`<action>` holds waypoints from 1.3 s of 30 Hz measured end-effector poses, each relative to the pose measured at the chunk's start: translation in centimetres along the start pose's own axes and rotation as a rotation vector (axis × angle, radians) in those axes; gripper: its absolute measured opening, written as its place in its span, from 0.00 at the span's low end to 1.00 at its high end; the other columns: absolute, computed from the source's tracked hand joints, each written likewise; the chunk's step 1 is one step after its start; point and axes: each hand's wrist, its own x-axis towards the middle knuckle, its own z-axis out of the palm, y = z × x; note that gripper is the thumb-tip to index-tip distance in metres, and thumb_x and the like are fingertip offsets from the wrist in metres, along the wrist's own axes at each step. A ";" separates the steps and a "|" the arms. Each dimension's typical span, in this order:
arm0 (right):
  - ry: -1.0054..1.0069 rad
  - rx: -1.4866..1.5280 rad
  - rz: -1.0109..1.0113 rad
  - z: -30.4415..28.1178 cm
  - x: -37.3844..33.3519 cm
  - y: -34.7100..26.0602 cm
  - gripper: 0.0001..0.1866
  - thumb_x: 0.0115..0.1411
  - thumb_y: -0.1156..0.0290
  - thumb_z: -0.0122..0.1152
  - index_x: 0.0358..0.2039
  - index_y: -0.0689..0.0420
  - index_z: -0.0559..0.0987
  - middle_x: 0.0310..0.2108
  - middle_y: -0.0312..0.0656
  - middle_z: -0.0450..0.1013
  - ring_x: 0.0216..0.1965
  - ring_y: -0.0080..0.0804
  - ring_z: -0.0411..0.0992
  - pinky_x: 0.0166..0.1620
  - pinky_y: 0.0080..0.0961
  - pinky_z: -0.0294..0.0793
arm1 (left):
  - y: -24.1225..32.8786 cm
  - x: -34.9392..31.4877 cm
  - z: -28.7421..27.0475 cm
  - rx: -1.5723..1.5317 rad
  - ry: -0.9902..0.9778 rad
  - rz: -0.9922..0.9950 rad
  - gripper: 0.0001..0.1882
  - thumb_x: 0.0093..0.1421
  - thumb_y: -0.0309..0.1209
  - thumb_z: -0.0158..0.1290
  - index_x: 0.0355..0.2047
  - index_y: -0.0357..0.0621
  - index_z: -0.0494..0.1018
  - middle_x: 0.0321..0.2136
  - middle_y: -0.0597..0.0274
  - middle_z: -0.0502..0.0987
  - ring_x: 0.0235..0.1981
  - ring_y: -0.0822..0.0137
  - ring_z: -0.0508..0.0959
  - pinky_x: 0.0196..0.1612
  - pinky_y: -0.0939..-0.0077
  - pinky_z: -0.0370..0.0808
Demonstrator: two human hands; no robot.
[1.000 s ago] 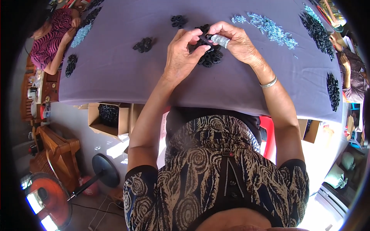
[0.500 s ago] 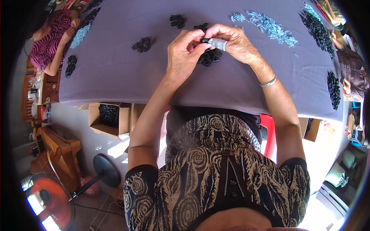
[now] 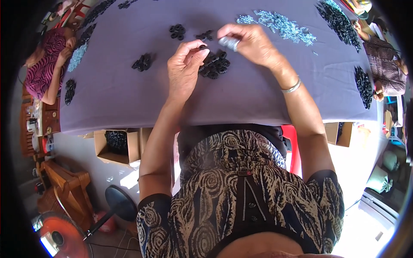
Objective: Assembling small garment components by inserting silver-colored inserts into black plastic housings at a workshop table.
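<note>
A small black ring-like plastic piece (image 3: 203, 47) is pinched between the thumb and forefinger of my left hand (image 3: 184, 69). My right hand (image 3: 257, 46) is apart from it, to the right, slightly blurred. Its thumb and forefinger stand apart with nothing visible between them, and a silvery wrap (image 3: 229, 43) covers the thumb. Beneath and between the hands lies a pile of black ringed pieces (image 3: 214, 66) on the purple-grey tablecloth (image 3: 241, 94). Beyond my right hand is a scatter of small pale-blue pieces (image 3: 286, 28), too small to make out exactly.
Smaller clusters of black pieces (image 3: 142, 62) lie to the left. Heaps of black pieces (image 3: 340, 26) line the right edge. Co-workers sit at the left (image 3: 47, 64) and right (image 3: 383, 60) sides. Below the table edge stand cardboard boxes (image 3: 135, 144); a fan (image 3: 60, 236) is at lower left.
My hands were together at the black piece; now they are apart. My right hand has let go, while my left keeps the piece. The view has shifted slightly.
</note>
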 end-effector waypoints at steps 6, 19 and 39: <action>-0.116 -0.207 0.288 -6.5 -0.9 1.8 0.06 0.53 0.83 0.59 0.32 0.62 0.78 0.30 0.33 0.75 0.32 0.18 0.71 0.38 0.16 0.72 | -0.3 -0.3 0.5 -0.039 -0.136 -0.092 0.09 0.61 0.27 0.52 0.41 0.41 0.73 0.32 0.67 0.76 0.34 0.76 0.77 0.32 0.83 0.71; -0.116 -0.658 0.119 -3.9 -1.3 2.2 0.04 0.42 0.82 0.53 0.22 0.64 0.70 0.22 0.49 0.70 0.24 0.48 0.67 0.30 0.38 0.66 | -0.5 -0.4 0.5 0.066 -0.161 -0.090 0.11 0.59 0.23 0.53 0.43 0.38 0.74 0.31 0.65 0.75 0.27 0.78 0.73 0.28 0.85 0.69; -0.037 0.386 0.094 1.7 -0.4 -0.4 0.05 0.58 0.78 0.57 0.36 0.60 0.78 0.30 0.30 0.73 0.31 0.14 0.69 0.36 0.14 0.70 | -0.9 -0.3 0.3 -0.011 -0.080 -0.178 0.11 0.58 0.24 0.55 0.41 0.36 0.73 0.30 0.62 0.77 0.29 0.74 0.77 0.27 0.83 0.72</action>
